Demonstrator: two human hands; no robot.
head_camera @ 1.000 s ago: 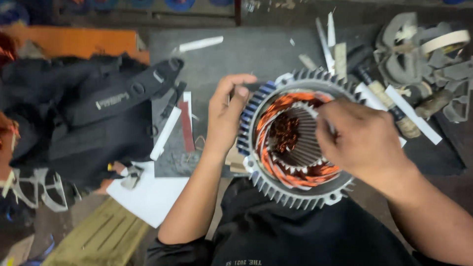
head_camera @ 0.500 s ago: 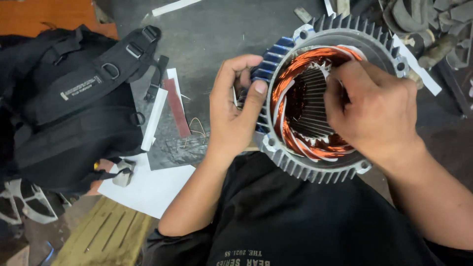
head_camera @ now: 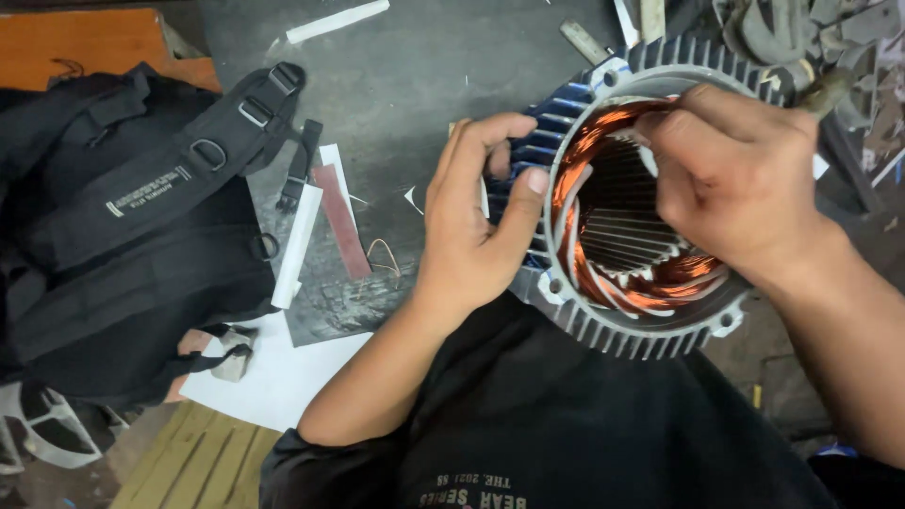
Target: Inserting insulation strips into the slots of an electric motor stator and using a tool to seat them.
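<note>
Evidently the finned motor stator (head_camera: 650,311) rested against the person's lap at the edge of the dark bench (head_camera: 424,85), its bore axis pointing up toward the camera. The left hand (head_camera: 471,236) held a narrow grip on the housing's left rim, thumb on the edge. The right hand (head_camera: 735,179) was nearer the copper windings (head_camera: 584,155), fingers closed and pinching at the top coil. A black backpack (head_camera: 132,236) lay well apart, left.

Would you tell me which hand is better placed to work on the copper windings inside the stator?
Right, probably. The right hand already has its fingers on the copper windings at the bore's rim, while the left hand grips the stator on its outer finned edge, steadying it.
</note>
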